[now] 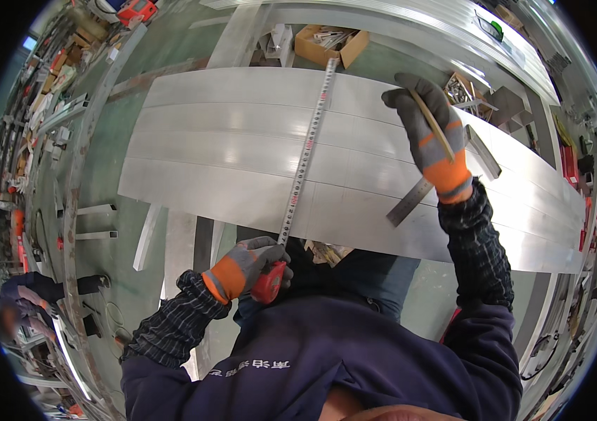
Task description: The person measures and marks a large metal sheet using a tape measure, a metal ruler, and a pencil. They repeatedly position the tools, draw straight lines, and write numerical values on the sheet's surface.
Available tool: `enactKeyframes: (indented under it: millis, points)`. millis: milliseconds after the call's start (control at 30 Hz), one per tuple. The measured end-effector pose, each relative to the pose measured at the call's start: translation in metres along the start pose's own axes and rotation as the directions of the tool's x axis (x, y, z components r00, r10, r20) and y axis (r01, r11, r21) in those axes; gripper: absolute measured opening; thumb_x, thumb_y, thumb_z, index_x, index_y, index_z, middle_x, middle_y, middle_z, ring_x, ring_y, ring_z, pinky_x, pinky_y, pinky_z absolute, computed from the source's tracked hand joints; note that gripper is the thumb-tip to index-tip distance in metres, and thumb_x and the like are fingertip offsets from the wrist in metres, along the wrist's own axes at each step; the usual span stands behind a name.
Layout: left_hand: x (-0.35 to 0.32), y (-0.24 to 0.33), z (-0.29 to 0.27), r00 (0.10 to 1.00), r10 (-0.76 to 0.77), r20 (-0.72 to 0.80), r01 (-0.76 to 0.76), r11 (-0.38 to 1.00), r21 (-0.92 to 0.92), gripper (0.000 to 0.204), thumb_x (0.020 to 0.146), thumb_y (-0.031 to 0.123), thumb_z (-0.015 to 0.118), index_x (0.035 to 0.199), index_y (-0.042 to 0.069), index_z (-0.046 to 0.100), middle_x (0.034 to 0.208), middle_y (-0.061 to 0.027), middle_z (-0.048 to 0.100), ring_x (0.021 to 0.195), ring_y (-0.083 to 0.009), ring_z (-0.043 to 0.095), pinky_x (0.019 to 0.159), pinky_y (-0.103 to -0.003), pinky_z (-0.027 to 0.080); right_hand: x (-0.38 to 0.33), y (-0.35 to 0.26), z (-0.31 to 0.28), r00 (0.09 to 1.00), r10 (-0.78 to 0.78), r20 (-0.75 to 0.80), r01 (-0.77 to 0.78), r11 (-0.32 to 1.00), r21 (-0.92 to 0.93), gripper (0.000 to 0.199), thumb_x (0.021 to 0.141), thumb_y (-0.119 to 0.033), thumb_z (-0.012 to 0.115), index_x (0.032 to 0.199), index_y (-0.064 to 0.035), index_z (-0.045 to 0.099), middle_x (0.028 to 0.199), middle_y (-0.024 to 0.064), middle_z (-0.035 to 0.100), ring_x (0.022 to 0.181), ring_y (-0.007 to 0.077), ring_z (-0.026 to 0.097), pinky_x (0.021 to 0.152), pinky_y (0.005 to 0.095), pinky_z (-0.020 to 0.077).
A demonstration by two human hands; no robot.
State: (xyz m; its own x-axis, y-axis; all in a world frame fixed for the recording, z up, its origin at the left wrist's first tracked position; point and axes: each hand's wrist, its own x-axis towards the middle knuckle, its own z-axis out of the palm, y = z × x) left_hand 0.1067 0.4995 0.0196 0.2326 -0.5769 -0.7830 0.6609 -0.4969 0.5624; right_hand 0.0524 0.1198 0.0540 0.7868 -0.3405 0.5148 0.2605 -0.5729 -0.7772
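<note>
The left hand (246, 265), in a grey and orange glove, grips a red tape measure case (270, 282) at the near edge of the aluminium sheets (228, 140). The tape blade (305, 151) runs straight across the sheets to their far edge. The right hand (428, 133), gloved alike, holds a pencil (433, 125) over the sheets. A steel square (410, 200) lies flat just below that hand. A cardboard box (330, 45) of small parts stands beyond the sheets.

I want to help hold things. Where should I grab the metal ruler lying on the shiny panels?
Probably by the free lower end of the metal ruler, coming from the near edge of the panels. It lies flat and slanted, and the right hand, holding a pencil, covers its upper end.
</note>
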Motion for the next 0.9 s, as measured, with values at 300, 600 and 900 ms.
enactKeyframes:
  millis: [300,600,900]
  points:
    - [-0.002,0.004,0.024,0.994,-0.063,-0.093,0.065,0.998,0.020,0.023,0.101,0.018,0.064,0.113,-0.002,0.065,0.098,-0.0189,0.078,0.088,-0.0299,0.079,0.083,-0.037,0.064,0.070,0.064,0.023,0.955,0.285,-0.080,-0.243,0.910,0.335,0.038,0.097,-0.039,0.079,0.099,-0.0011,0.078,0.080,0.0021,0.073,0.073,0.0077,0.060,0.068,0.0269,0.0498]
    - [0.002,-0.005,0.030,0.976,-0.105,-0.193,0.136,0.978,0.156,0.021,0.101,0.008,0.062,0.119,0.001,0.066,0.113,-0.0153,0.070,0.100,-0.0298,0.076,0.088,-0.037,0.064,0.054,0.137,0.075,0.966,0.258,-0.020,-0.254,0.960,0.115,0.024,0.103,-0.025,0.071,0.110,-0.0022,0.075,0.088,0.0051,0.078,0.077,0.0151,0.069,0.068,0.0307,0.0531]
    - [0.011,-0.008,0.028,0.996,0.011,-0.083,0.014,0.954,0.298,0.020,0.106,0.013,0.056,0.115,-0.003,0.064,0.108,-0.0168,0.068,0.093,-0.0272,0.076,0.083,-0.037,0.064,0.046,0.119,0.079,0.977,0.211,0.016,-0.212,0.975,0.064,0.020,0.104,-0.017,0.067,0.120,-0.0049,0.071,0.098,0.0079,0.078,0.089,0.0175,0.073,0.078,0.0300,0.0560]
